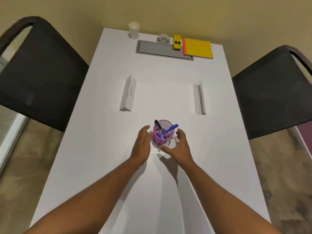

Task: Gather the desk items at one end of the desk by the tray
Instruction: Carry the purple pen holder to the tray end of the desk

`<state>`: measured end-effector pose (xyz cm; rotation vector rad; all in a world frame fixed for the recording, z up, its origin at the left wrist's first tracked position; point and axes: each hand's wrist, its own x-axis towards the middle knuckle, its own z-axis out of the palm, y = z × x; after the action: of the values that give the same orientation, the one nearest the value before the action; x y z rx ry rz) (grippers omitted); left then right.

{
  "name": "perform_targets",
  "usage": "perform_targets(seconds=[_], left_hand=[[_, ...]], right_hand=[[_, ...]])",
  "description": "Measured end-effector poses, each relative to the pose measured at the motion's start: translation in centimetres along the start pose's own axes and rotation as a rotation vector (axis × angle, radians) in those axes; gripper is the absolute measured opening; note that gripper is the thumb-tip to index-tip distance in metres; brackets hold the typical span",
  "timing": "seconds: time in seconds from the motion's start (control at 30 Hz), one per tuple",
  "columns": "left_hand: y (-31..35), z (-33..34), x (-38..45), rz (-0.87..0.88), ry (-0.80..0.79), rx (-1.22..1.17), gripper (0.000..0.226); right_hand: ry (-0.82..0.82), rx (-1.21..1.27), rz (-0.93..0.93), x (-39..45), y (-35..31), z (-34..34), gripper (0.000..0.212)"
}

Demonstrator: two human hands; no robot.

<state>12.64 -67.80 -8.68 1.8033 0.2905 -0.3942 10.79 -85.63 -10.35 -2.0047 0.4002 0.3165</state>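
Fingers [147, 128] of both hands flank pen cup [163, 132].

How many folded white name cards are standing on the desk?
2. One name card stands left of the desk's middle; the other name card stands right of it. Both lie between the pink pen cup and the far tray. None looks hidden.

Two black chairs flank the desk: one at left [40, 71], one at right [276, 92]. Beige wall [168, 12] behind. Mottled brown floor [22, 164] below.
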Motion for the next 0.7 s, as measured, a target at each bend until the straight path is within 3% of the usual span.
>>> perform_targets(seconds=[0.13, 0.27, 0.37, 0.53, 0.7], left_hand=[[-0.8, 0.6, 1.9, -0.001, -0.139, -0.179, 0.036], [-0.6, 0.4, 1.7, 0.061, -0.201, -0.170, 0.046], [-0.6, 0.3, 1.2, 0.079, -0.216, -0.179, 0.049], [0.8, 0.3, -0.5, -0.041, -0.078, -0.317, 0.040], [2.7, -0.1, -3.8, -0.260, 0.054, -0.652, 0.050]], right_hand=[[0.007, 0.069, -0.018, 1.8, 0.3, 1.3, 0.111], [0.046, 0.080, -0.031, 2.9, -0.3, 2.0, 0.082], [0.066, 0.103, -0.037, 2.7, -1.1, 2.4, 0.079], [0.116, 0.170, -0.039, -0.1, -2.7, 2.0, 0.090], [0.080, 0.157, -0.086, -4.5, -4.7, 0.9, 0.075]])
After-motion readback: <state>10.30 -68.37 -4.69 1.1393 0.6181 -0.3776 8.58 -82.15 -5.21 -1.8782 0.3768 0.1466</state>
